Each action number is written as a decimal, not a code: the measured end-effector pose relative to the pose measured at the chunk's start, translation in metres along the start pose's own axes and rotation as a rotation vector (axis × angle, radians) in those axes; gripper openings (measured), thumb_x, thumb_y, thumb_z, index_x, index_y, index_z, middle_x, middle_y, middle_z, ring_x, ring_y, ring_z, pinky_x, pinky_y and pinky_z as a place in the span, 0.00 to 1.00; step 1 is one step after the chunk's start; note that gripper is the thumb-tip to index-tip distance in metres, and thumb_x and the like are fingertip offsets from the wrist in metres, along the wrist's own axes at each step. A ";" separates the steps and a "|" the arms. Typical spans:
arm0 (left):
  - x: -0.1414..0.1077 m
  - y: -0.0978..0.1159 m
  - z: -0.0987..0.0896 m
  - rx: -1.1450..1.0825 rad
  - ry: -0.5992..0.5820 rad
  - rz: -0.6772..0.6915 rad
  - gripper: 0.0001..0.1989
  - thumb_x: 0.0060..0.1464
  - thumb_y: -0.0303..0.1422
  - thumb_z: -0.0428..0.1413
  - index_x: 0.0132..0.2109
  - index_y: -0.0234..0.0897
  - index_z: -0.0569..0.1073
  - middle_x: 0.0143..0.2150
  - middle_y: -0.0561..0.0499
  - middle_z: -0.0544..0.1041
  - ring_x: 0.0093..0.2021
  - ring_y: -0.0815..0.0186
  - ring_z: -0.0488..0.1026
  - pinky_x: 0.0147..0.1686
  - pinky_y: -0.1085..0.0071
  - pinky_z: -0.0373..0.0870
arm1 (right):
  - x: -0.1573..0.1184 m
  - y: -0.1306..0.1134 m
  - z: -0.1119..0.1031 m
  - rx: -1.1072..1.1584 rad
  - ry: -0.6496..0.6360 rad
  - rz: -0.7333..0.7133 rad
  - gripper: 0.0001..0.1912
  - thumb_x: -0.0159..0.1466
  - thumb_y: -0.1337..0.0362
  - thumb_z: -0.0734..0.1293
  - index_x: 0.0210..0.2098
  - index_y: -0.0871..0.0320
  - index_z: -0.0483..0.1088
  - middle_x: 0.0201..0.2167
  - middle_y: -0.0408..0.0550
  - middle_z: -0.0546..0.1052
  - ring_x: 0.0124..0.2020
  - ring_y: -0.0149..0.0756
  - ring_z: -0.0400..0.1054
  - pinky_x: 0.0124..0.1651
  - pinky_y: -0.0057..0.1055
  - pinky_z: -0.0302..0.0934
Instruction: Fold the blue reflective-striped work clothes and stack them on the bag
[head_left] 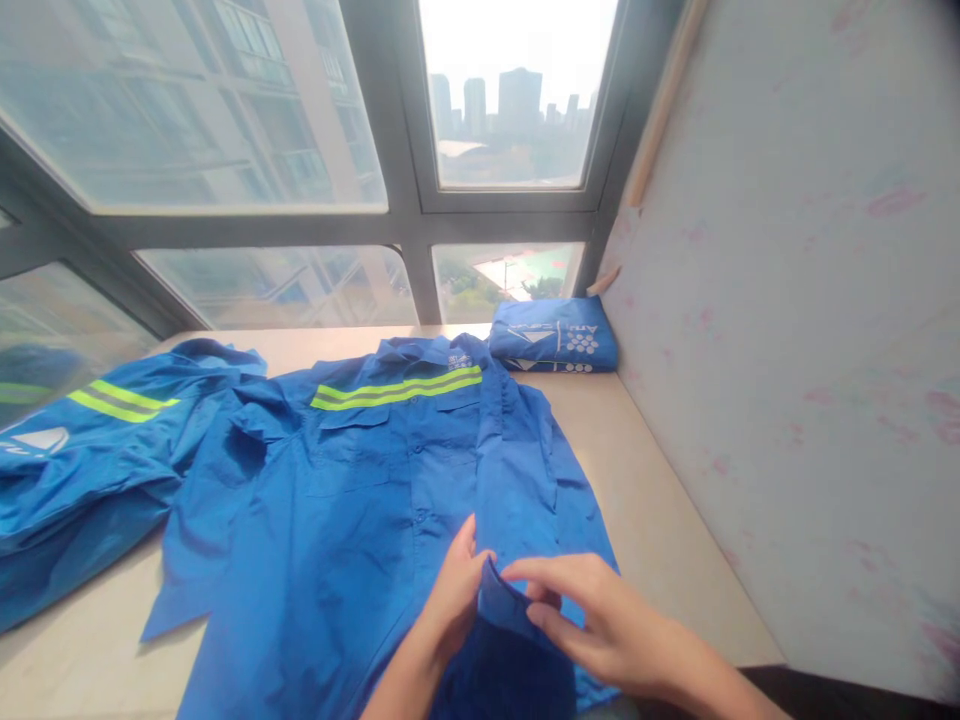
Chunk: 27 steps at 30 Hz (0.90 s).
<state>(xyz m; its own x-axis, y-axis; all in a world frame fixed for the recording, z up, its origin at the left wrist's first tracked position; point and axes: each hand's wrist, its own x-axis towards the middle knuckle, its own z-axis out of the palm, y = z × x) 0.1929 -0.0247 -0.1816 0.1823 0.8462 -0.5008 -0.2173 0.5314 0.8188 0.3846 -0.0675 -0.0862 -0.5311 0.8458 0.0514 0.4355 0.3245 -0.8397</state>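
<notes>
A blue work jacket (352, 510) lies front up on the pale ledge, with a yellow-and-grey reflective band across its chest. Its right-hand side is folded inward in a long strip. My left hand (454, 590) is closed at the folded edge near the bottom, gripping the cloth; part of its fingers is hidden behind the fabric. Just to the right, my right hand (589, 615) is curled, with index finger and thumb at the rim of the same raised fold.
Another blue garment (112, 450) with a reflective band lies loosely at the left. A folded blue garment (555, 335) with white print rests at the back right, by the patterned wall (810, 350). Windows with a grey frame (409, 225) bound the ledge (660, 480) behind.
</notes>
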 end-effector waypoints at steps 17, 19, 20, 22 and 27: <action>-0.054 -0.003 0.011 -0.274 -0.075 -0.284 0.37 0.39 0.26 0.64 0.60 0.37 0.69 0.47 0.45 0.81 0.41 0.59 0.79 0.43 0.66 0.75 | -0.008 0.098 0.007 0.445 0.525 0.595 0.32 0.61 0.40 0.67 0.51 0.59 0.75 0.51 0.57 0.79 0.49 0.47 0.75 0.50 0.41 0.71; -0.055 -0.005 0.015 -0.320 -0.052 -0.321 0.37 0.37 0.24 0.60 0.59 0.37 0.68 0.43 0.48 0.81 0.32 0.64 0.77 0.38 0.67 0.74 | -0.016 0.101 0.015 0.614 0.490 0.691 0.38 0.57 0.37 0.69 0.55 0.59 0.73 0.51 0.58 0.79 0.47 0.47 0.76 0.49 0.41 0.71; -0.056 -0.006 0.017 -0.346 -0.051 -0.330 0.38 0.36 0.24 0.60 0.59 0.37 0.68 0.41 0.49 0.81 0.30 0.66 0.76 0.37 0.68 0.74 | -0.022 0.100 0.021 0.669 0.451 0.724 0.40 0.56 0.36 0.70 0.56 0.59 0.73 0.50 0.57 0.79 0.47 0.47 0.76 0.49 0.42 0.71; -0.057 -0.009 0.023 -0.396 -0.059 -0.326 0.41 0.34 0.23 0.59 0.61 0.37 0.67 0.40 0.49 0.81 0.30 0.65 0.76 0.38 0.67 0.74 | -0.034 0.093 0.032 0.739 0.367 0.773 0.38 0.58 0.35 0.69 0.55 0.58 0.74 0.50 0.55 0.79 0.50 0.47 0.75 0.52 0.42 0.70; -0.057 -0.012 0.040 -0.390 -0.057 -0.251 0.46 0.31 0.22 0.58 0.64 0.37 0.65 0.42 0.48 0.81 0.39 0.58 0.79 0.42 0.64 0.75 | -0.049 0.078 0.033 0.691 0.358 0.800 0.33 0.63 0.38 0.65 0.54 0.56 0.76 0.55 0.54 0.78 0.56 0.50 0.72 0.57 0.46 0.68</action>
<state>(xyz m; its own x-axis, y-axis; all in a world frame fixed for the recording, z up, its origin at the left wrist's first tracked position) 0.2235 -0.0812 -0.1516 0.3256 0.6917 -0.6447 -0.5021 0.7042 0.5020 0.4201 -0.0975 -0.1718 0.0103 0.8149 -0.5795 0.0012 -0.5796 -0.8149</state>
